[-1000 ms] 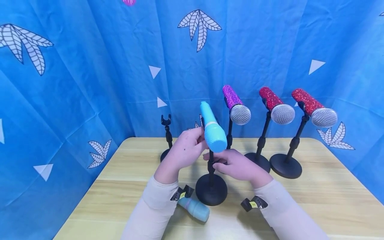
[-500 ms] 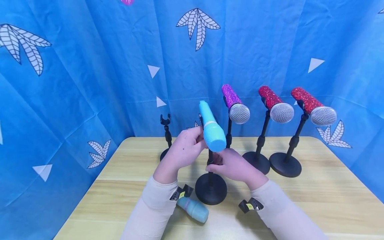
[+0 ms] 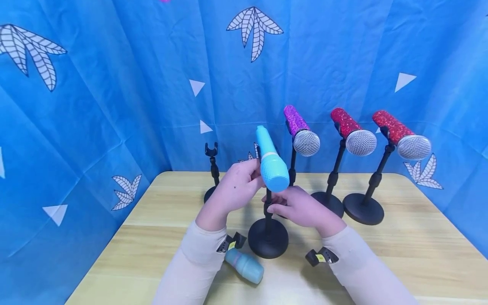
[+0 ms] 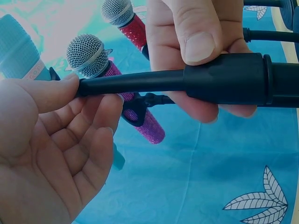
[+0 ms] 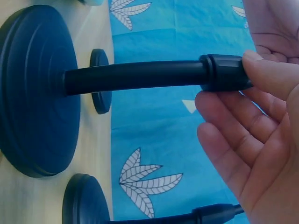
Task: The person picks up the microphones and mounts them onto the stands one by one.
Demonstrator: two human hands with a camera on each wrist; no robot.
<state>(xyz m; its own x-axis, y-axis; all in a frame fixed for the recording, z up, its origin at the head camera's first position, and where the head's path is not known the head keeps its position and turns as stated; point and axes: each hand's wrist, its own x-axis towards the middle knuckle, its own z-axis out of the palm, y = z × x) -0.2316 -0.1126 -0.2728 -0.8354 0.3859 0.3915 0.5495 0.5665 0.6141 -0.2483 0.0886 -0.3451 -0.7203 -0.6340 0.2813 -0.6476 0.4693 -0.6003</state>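
Observation:
A light blue microphone (image 3: 273, 171) rests in the clip of a black desk stand (image 3: 268, 239), its head tilted down towards me. Just below that clip, my left hand (image 3: 236, 188) pinches the thin upper pole (image 4: 135, 83) between thumb and fingers. My right hand (image 3: 301, 207) holds the thicker collar (image 4: 224, 78) lower on the same stand, thumb on one side and fingers on the other. In the right wrist view the lower pole (image 5: 135, 78) runs from the collar to the round base (image 5: 39, 91). The microphone hides part of the clip.
A second blue microphone (image 3: 245, 267) lies on the wooden table (image 3: 145, 254) by my left wrist. Behind stand a purple glitter microphone (image 3: 297, 123) and two red ones (image 3: 348, 125), all on stands. At the back left is a stand with a bare clip (image 3: 211, 150).
My right hand's fingers tightened around the collar, its wrist swinging left, then loosened and swung back right. My left hand and the blue microphone have stayed nearly still.

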